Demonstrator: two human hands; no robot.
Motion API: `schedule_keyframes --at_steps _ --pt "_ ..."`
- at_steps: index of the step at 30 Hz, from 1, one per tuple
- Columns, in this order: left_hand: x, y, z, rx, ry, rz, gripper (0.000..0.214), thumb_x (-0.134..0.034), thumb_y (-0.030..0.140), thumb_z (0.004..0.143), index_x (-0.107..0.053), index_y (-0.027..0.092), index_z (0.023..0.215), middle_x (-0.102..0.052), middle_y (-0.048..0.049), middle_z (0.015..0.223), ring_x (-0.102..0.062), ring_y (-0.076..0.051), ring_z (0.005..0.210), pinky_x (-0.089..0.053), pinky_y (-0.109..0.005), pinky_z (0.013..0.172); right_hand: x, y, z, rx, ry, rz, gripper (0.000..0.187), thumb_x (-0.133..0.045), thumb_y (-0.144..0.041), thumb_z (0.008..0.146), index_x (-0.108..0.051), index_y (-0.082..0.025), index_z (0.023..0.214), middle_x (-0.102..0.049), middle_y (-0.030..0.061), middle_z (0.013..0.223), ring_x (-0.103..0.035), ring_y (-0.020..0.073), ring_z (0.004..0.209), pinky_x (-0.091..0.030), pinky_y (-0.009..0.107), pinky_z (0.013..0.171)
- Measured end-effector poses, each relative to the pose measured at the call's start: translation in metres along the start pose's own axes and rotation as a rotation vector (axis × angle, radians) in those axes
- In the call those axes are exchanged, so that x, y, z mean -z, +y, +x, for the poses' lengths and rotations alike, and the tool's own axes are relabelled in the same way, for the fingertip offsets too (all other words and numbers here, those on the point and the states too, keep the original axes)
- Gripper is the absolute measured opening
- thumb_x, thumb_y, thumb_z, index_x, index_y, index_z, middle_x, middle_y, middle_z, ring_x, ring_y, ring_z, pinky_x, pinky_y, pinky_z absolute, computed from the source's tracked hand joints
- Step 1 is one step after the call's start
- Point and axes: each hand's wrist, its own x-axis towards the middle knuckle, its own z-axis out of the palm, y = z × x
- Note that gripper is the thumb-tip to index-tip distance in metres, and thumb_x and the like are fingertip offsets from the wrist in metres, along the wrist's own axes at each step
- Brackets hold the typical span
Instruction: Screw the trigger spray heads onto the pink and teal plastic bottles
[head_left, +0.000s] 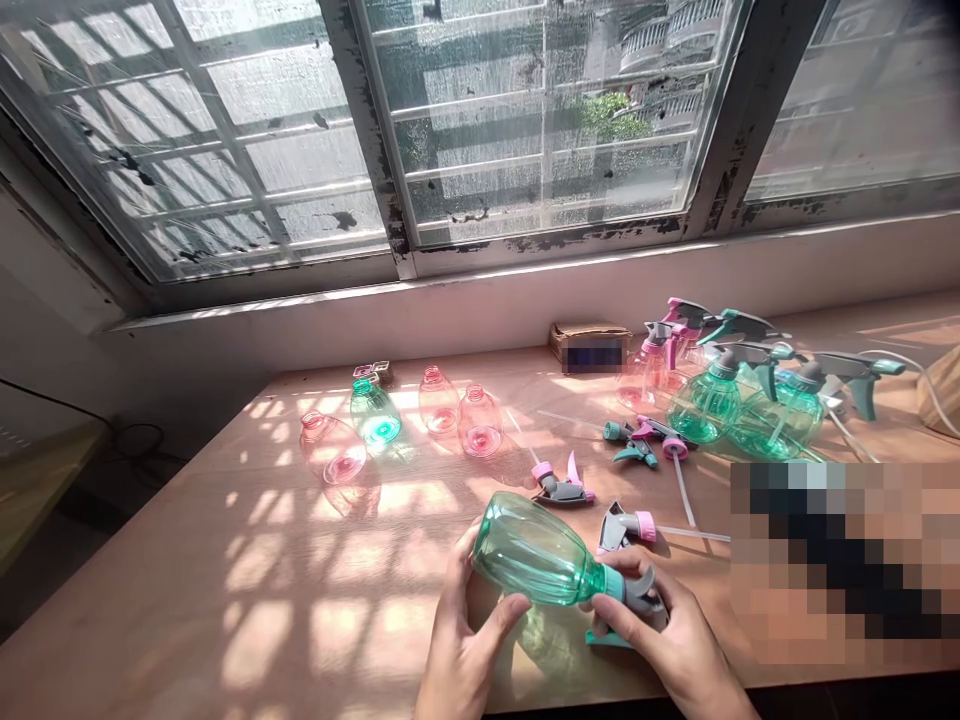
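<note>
I hold a green spray bottle on its side above the near table edge. My left hand grips its body from below. My right hand is wrapped round the grey and teal trigger head at the bottle's neck. Loose trigger heads lie just beyond: a grey and pink one and another with a pink collar and tube.
Open bottles stand on the wooden table at the left: pink ones and a green one. Finished pink and green sprayers cluster at the right by a small cardboard box. A window runs along the back.
</note>
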Motion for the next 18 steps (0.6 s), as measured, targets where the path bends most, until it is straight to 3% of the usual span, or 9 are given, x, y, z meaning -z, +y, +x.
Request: schedule_keyframes --at_steps 5,11,14,18 --pt "-0.002 0.005 -0.001 -0.008 -0.025 0.026 0.066 -0.079 0.05 0.099 -0.057 0.036 0.161 -0.046 -0.0094 0.179 -0.033 -0.043 0.168 -0.024 -0.063 0.138 0.001 0.001 0.002 0.0 -0.026 0.039 0.04 -0.092 -0.06 0.084 -0.082 -0.024 0.099 -0.078 0.0003 0.069 -0.073 0.0218 0.063 -0.062 0.032 0.067" --pt "0.001 0.0 -0.007 0.038 0.024 -0.016 0.097 -0.084 0.067 0.088 -0.045 0.031 0.169 -0.049 -0.0146 0.177 -0.039 -0.045 0.165 -0.032 -0.062 0.136 0.002 0.001 -0.002 0.011 -0.053 -0.042 0.039 -0.097 -0.056 0.078 -0.087 -0.028 0.103 -0.081 0.0023 0.089 -0.077 0.0245 0.076 -0.064 0.033 0.072" --pt "0.003 0.003 -0.006 0.063 0.085 0.024 0.094 -0.08 0.073 0.088 -0.05 0.028 0.165 -0.056 -0.0157 0.171 -0.048 -0.045 0.16 -0.041 -0.059 0.132 0.004 0.001 -0.003 0.017 -0.118 -0.048 0.045 -0.098 -0.059 0.075 -0.087 -0.028 0.106 -0.082 0.0039 0.094 -0.078 0.0281 0.083 -0.064 0.036 0.077" --pt "0.001 0.015 -0.004 0.082 0.048 -0.014 0.089 -0.084 0.069 0.086 -0.056 0.029 0.16 -0.062 -0.0144 0.166 -0.053 -0.044 0.155 -0.044 -0.057 0.13 0.006 0.005 -0.003 0.012 -0.098 -0.029 0.049 -0.088 -0.069 0.083 -0.084 -0.026 0.107 -0.075 0.0006 0.081 -0.075 0.0255 0.071 -0.061 0.037 0.074"
